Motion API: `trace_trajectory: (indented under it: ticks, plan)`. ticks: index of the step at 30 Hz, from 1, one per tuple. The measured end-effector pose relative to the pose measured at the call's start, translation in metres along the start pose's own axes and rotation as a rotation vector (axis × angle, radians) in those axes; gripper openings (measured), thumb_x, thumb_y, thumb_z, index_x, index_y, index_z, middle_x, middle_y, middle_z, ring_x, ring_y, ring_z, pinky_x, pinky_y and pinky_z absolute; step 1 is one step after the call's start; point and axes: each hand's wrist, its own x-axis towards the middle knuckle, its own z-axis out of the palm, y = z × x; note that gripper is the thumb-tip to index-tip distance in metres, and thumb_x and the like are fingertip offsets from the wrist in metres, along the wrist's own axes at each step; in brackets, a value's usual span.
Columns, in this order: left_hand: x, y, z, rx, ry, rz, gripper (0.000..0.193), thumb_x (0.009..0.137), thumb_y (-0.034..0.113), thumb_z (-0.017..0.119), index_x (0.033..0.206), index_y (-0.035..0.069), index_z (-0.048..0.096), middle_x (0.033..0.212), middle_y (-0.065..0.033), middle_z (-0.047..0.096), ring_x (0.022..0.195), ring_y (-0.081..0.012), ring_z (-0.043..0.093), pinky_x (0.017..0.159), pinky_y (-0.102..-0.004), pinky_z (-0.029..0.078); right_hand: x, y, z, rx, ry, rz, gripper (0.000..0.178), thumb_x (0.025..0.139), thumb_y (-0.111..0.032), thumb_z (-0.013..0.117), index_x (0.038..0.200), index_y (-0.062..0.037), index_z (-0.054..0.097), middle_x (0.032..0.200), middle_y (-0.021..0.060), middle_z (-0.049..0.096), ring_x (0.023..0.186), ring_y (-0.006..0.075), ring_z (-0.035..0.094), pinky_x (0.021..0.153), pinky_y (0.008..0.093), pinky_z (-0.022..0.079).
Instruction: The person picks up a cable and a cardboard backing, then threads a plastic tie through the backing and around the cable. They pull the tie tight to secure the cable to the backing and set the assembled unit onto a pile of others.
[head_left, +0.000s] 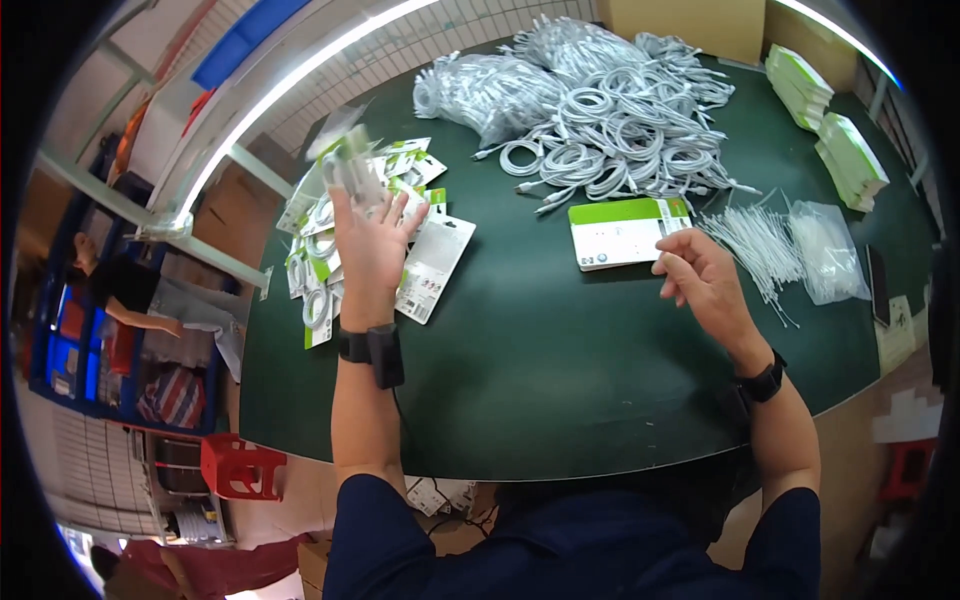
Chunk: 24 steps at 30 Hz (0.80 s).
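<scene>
My left hand (376,243) is open, fingers spread, over a pile of packaged cables (318,262) on the left side of the table. A clear plastic package (355,172), smeared by motion, is at its fingertips. Beside that hand a white card package (437,262) lies with its printed side up. My right hand (706,287) is closed, thumb and forefinger curled together at the lower right corner of a small stack of green-and-white cards (622,232). Whether those fingers grip a card is hidden.
Coiled white cables (625,125) heap at the back of the dark green table (560,380), some bagged. Right of the cards lie loose white cable ties (755,247), a clear bag of ties (828,252), a phone (878,285) and green-and-white card stacks (850,162). Another person (150,290) is far left.
</scene>
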Motion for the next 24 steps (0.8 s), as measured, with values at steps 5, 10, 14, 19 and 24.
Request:
trace_trajectory:
  ticks: [5,10,14,19,24]
  plan:
    - [-0.013,-0.041,-0.030,-0.095,-0.220,-0.421,0.066,0.100,0.038,0.064,0.146,-0.001,0.040,0.145,-0.0223,0.047,0.131,-0.0376,0.052,0.108,-0.0541,0.047,0.004,-0.005,0.007,-0.057,-0.032,0.048,0.012,0.101,-0.011,0.058,0.109,-0.0025,0.062,0.086,0.0024,0.067,0.068,0.0054,0.061,0.056,0.0192,0.047]
    - [-0.012,-0.079,0.005,0.530,-0.500,-0.290,0.053,0.098,0.028,0.068,0.137,-0.003,0.051,0.132,-0.0184,0.060,0.119,-0.0310,0.062,0.100,-0.0465,0.053,0.003,0.012,0.000,-0.084,-0.046,-0.097,0.007,0.099,-0.007,0.061,0.100,-0.0008,0.064,0.081,0.0016,0.066,0.064,0.0065,0.060,0.058,0.0218,0.049]
    - [0.010,-0.116,0.036,0.834,-0.655,-0.093,0.038,0.096,0.018,0.068,0.126,-0.004,0.061,0.118,-0.0129,0.068,0.107,-0.0232,0.067,0.091,-0.0359,0.056,0.002,0.012,-0.004,-0.199,-0.031,-0.204,0.005,0.096,-0.005,0.063,0.096,0.0002,0.064,0.076,0.0033,0.065,0.064,0.0082,0.060,0.059,0.0250,0.050]
    - [0.066,-0.166,0.049,1.331,-0.823,0.443,0.037,0.089,0.014,0.071,0.122,-0.003,0.065,0.110,-0.0166,0.071,0.103,-0.0264,0.068,0.090,-0.0356,0.053,0.001,0.010,0.003,-0.316,-0.019,-0.331,0.006,0.092,-0.005,0.068,0.093,0.0002,0.064,0.073,0.0087,0.066,0.066,0.0155,0.064,0.062,0.0301,0.051]
    - [0.083,-0.187,0.063,1.575,-0.860,0.650,0.043,0.083,0.021,0.076,0.118,-0.003,0.067,0.105,-0.0216,0.072,0.099,-0.0328,0.069,0.091,-0.0391,0.053,0.002,0.019,0.005,-0.372,-0.004,-0.414,0.008,0.091,-0.006,0.070,0.092,0.0001,0.065,0.077,0.0123,0.068,0.070,0.0243,0.067,0.065,0.0334,0.052]
